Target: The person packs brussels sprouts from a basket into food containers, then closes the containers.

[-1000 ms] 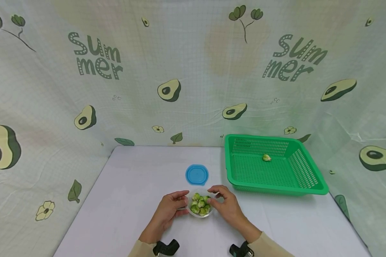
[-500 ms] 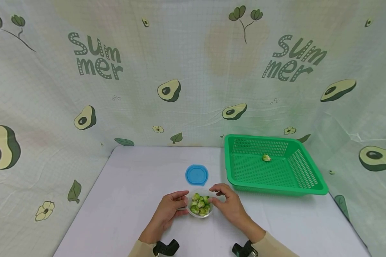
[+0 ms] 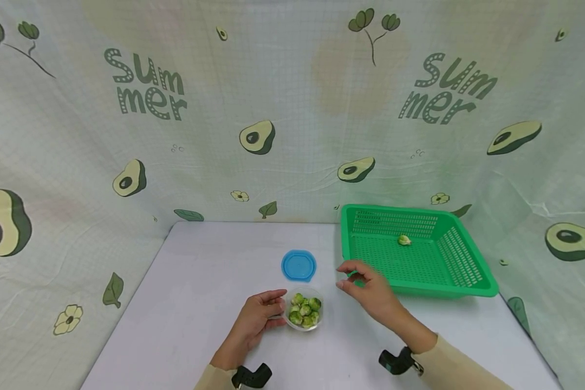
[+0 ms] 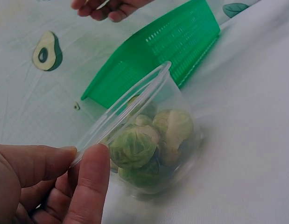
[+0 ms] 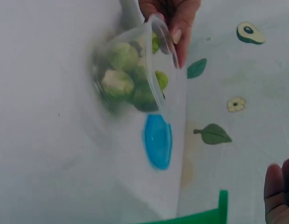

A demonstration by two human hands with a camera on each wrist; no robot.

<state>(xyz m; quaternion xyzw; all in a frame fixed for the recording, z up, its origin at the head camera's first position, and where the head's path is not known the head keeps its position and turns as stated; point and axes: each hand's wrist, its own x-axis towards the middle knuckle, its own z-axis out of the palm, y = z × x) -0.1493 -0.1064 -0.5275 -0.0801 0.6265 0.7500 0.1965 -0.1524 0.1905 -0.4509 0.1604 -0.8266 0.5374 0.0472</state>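
Observation:
A clear plastic tub (image 3: pixel 298 328) stands on the table with several Brussels sprouts (image 3: pixel 305 310) inside. My left hand (image 3: pixel 260 317) pinches the tub's rim from the left; the left wrist view shows its thumb and finger at that rim (image 4: pixel 165 70). To the right of the tub, my right hand (image 3: pixel 370 290) hovers by the basket's near left corner, fingers loosely bent and holding nothing. One more Brussels sprout (image 3: pixel 404 240) lies in the green plastic basket (image 3: pixel 419 290). In the right wrist view, only the fingers (image 5: pixel 275 191) of that hand show at the edge.
Behind the tub, a round blue lid (image 3: pixel 299 265) lies flat on the white table (image 3: pixel 214 271). The basket takes up the table's back right. A printed curtain (image 3: pixel 292 81) hangs behind and at both sides.
My right hand has left the tub and moved right and away from me, toward the basket. My left hand stays at the tub's rim. The sprouts stay in the tub.

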